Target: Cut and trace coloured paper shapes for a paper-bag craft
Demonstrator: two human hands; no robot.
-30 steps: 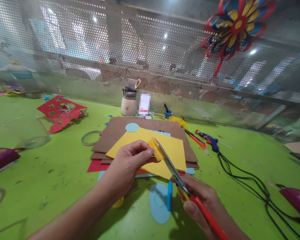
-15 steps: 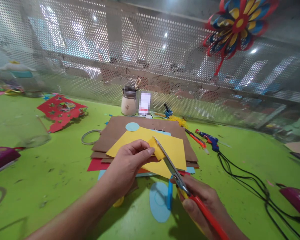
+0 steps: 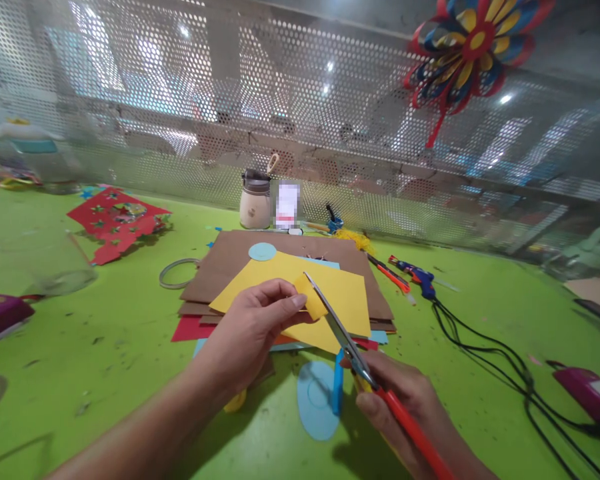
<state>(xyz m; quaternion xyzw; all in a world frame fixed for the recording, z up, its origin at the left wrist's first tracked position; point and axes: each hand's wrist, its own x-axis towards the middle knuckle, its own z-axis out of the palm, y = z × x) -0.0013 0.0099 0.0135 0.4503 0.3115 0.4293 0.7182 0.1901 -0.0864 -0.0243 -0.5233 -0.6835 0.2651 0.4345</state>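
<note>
My left hand (image 3: 253, 327) pinches a small folded yellow paper piece (image 3: 311, 298) between thumb and fingers, held above the table. My right hand (image 3: 405, 407) grips red-handled scissors (image 3: 353, 353), whose blades run up to the yellow piece and touch its right edge. Below both hands lies a yellow sheet (image 3: 340, 300) on a stack of brown card (image 3: 235, 257), with red and blue sheets under it. A light blue oval cutout (image 3: 316, 400) and an upright blue strip (image 3: 338, 390) sit on the green table just in front of the scissors.
The green table (image 3: 110, 347) ends at a perforated metal screen (image 3: 180, 100). A jar (image 3: 255, 201), a tape ring (image 3: 175, 273), a red cutout sheet (image 3: 115, 220), a blue glue gun (image 3: 415, 275) with black cable (image 3: 505, 367), purple punches (image 3: 0, 317) and a paper flower (image 3: 473, 47) surround the work.
The view has shifted slightly; both hands, the yellow piece and the scissors hold nearly the same pose, the scissors' blades staying against the piece.
</note>
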